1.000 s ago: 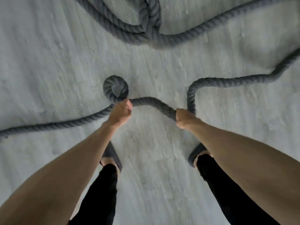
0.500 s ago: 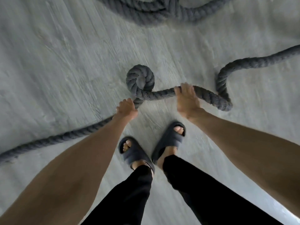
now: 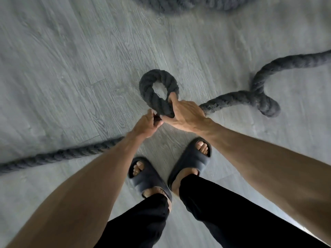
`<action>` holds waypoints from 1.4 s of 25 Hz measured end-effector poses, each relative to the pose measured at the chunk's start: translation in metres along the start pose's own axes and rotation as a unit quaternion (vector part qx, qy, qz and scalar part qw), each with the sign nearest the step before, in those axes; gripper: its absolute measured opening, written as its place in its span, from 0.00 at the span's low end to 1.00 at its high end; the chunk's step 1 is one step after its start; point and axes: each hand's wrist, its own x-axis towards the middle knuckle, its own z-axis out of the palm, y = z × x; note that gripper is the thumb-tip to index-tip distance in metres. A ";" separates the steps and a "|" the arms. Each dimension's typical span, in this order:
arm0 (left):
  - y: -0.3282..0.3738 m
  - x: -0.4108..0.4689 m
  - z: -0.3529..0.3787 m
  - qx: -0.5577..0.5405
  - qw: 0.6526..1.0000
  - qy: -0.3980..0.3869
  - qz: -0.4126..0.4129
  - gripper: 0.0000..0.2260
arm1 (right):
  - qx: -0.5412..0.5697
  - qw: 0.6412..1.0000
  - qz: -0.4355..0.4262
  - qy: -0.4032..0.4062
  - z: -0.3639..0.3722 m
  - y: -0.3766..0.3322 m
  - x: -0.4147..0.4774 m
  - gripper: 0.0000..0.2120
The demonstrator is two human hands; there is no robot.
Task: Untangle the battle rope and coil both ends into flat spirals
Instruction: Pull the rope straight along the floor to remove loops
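A thick dark grey battle rope lies on the pale wood-look floor. In front of me it forms a small loop with an open middle. My left hand grips the rope at the loop's near left base. My right hand lies over the loop's crossing, its fingers curled round the rope and one finger up along the loop's right side. From the left hand the rope runs down-left to the frame's edge. From the right hand it runs right into a tight bend, then up to the right edge.
More of the rope lies bunched at the top edge, blurred. My feet in dark slides stand just below the hands, black trouser legs beneath. The floor is grey planks all round.
The loop has opened wider. My right hand has slid left along the rope to the loop's crossing, close to my left hand. The view has tilted down.
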 end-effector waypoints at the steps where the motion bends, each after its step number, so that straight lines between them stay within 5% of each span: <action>1: 0.006 -0.017 -0.006 -0.022 0.999 -0.037 -0.017 0.20 | 0.038 0.999 -0.002 0.001 -0.021 -0.008 0.000 0.28; 5: 0.027 -0.072 -0.065 -0.059 0.957 -0.267 -0.099 0.18 | 0.117 0.991 0.054 -0.032 -0.103 -0.024 0.008 0.23; 9: 0.047 -0.107 -0.135 -0.147 0.880 -0.419 -0.171 0.22 | 0.060 0.978 0.182 -0.085 -0.123 -0.052 0.012 0.27; 11: 0.050 -0.128 -0.161 -0.193 0.862 -0.437 -0.168 0.22 | 0.015 0.976 0.211 -0.047 -0.120 -0.076 0.010 0.27; 16: 0.062 -0.190 -0.203 -0.093 0.897 -0.406 -0.149 0.33 | 0.033 0.970 0.242 0.001 -0.118 -0.114 -0.024 0.28; 23: 0.031 -0.254 -0.262 -0.159 0.875 -0.441 -0.119 0.25 | 0.037 0.944 0.318 0.074 -0.116 -0.180 -0.053 0.30; 27: 0.005 -0.273 -0.289 -0.197 0.881 -0.425 -0.062 0.25 | 0.182 0.843 0.477 0.173 -0.115 -0.240 -0.052 0.43; 29: -0.008 -0.280 -0.300 -0.206 0.884 -0.418 -0.030 0.23 | 0.342 0.755 0.548 0.115 -0.110 -0.266 -0.058 0.45; 32: -0.023 -0.293 -0.320 -0.138 0.912 -0.386 0.007 0.18 | 0.610 0.627 0.485 0.016 -0.104 -0.315 -0.061 0.34; 33: -0.027 -0.297 -0.323 -0.108 0.925 -0.364 0.024 0.16 | 0.637 0.618 0.460 0.016 -0.100 -0.331 -0.059 0.29; 35: -0.033 -0.309 -0.326 -0.035 0.947 -0.315 0.059 0.17 | 0.610 0.658 0.441 0.015 -0.095 -0.361 -0.050 0.17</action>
